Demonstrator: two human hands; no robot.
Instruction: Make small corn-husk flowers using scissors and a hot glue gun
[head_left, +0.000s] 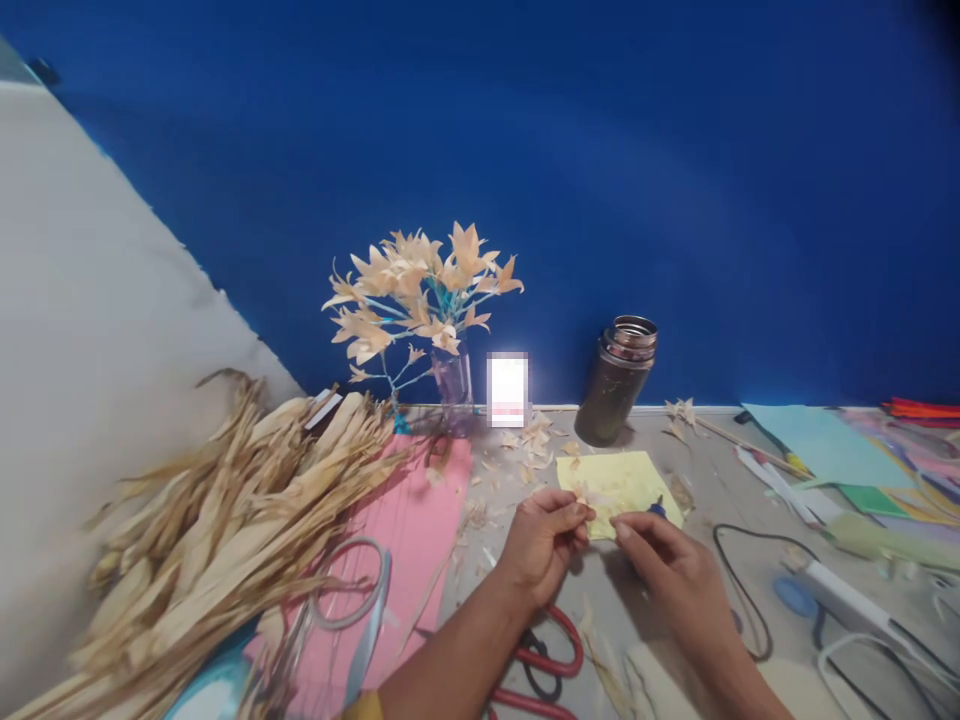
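My left hand point(544, 545) is closed in a pinch on a small pale husk petal point(589, 498), held over a yellow paper sheet point(615, 470). Just to its right is my right hand point(671, 565), thumb and fingertips pressed together near the petal. What it holds, if anything, is too small to make out. A dark blue tip point(658, 507) pokes up behind the right fingers; the rest of it is hidden. Red-handled scissors point(559, 650) lie under the left forearm. Beyond the hands, pale husk flowers point(405, 280) stand in a clear vase point(453, 390).
Dried corn husks point(247, 510) are heaped at the left, beside pink paper point(420, 510) and a ribbon roll point(349, 580). An open dark flask point(615, 385) stands against the blue wall. Husk scraps point(532, 440), a black cable point(750, 590) and coloured papers point(832, 445) lie around.
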